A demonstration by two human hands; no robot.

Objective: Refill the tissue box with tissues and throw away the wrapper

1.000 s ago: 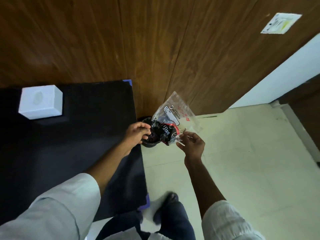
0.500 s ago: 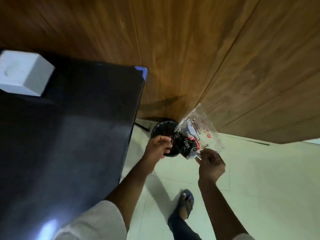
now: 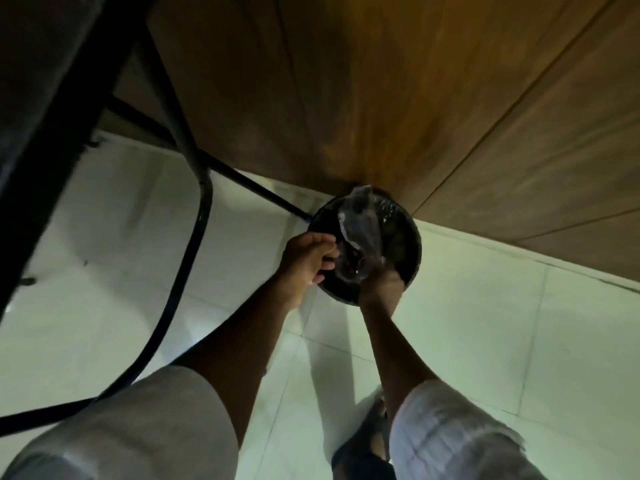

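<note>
A clear plastic wrapper [image 3: 360, 230] stands inside the mouth of a round black bin [image 3: 408, 244] on the floor by the wooden wall. My right hand [image 3: 381, 284] grips the wrapper's lower end at the bin's near rim. My left hand [image 3: 306, 259] is at the bin's left rim, its fingers curled against the wrapper's left side. The tissue box is out of view.
The black table edge [image 3: 45, 98] and its curved metal legs [image 3: 194, 188] fill the left side. Wooden wall panels [image 3: 415, 98] rise behind the bin. Pale floor tiles [image 3: 502, 341] lie around it. My sandalled foot [image 3: 367, 445] is at the bottom.
I have bent down close to the bin. Both hands lowered the wrapper from above the bin into its mouth. The tabletop and the tissue box have left the view.
</note>
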